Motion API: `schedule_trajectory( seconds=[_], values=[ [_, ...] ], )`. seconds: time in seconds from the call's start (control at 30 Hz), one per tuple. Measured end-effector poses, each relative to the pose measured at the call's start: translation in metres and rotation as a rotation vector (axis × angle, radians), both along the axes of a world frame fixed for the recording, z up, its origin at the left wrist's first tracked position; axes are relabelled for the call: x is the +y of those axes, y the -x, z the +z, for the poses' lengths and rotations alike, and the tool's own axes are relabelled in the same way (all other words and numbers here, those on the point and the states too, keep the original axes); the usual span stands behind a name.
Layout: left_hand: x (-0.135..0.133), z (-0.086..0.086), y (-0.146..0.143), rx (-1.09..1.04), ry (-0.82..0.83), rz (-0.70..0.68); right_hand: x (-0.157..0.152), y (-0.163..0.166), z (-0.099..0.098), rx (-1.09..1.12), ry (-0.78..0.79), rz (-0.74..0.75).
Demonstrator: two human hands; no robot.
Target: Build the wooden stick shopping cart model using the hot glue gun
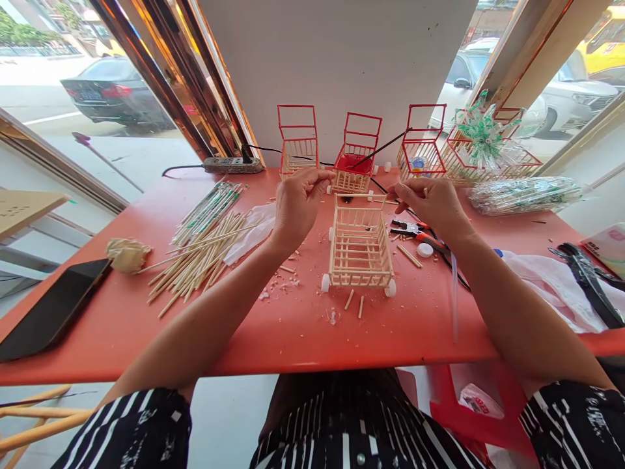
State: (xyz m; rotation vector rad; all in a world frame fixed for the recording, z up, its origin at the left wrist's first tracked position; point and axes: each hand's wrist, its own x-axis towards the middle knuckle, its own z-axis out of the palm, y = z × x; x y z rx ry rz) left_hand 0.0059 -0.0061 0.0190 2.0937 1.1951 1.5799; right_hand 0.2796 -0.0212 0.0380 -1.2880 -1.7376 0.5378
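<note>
Pinching at the far rim of an unpainted stick cart, the left hand and right hand each show a narrow fingertip grip; what they hold is too small to tell. The cart stands mid-worktop, loose sticks left, pliers right.

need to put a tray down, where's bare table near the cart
Barest: the near edge of the table, in front of the unpainted cart, between the two forearms. A smaller patch lies between the phone and the stick pile. Crowded: the back row of red carts, the pliers by the right hand, and the cloth far right.
</note>
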Motion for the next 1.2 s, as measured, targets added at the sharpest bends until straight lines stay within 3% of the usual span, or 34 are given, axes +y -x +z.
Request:
schedule_trajectory(
  seconds=[0.17, 0.33, 0.63, 1.2],
  values=[
    [0.003, 0.018, -0.012, 0.38, -0.16, -0.007, 0.0, 0.001, 0.0, -0.08, 0.074, -0.001],
    [0.005, 0.02, -0.042, 0.626, -0.196, -0.055, 0.002, 0.005, -0.007, -0.071, 0.113, 0.034],
    [0.004, 0.022, -0.067, 0.523, -0.022, -0.238, 0.004, 0.012, -0.019, -0.067, 0.046, 0.015],
    [0.01, 0.017, -0.066, 0.591, -0.12, -0.095, -0.004, 0.018, -0.012, -0.102, 0.028, -0.01]
  ],
)
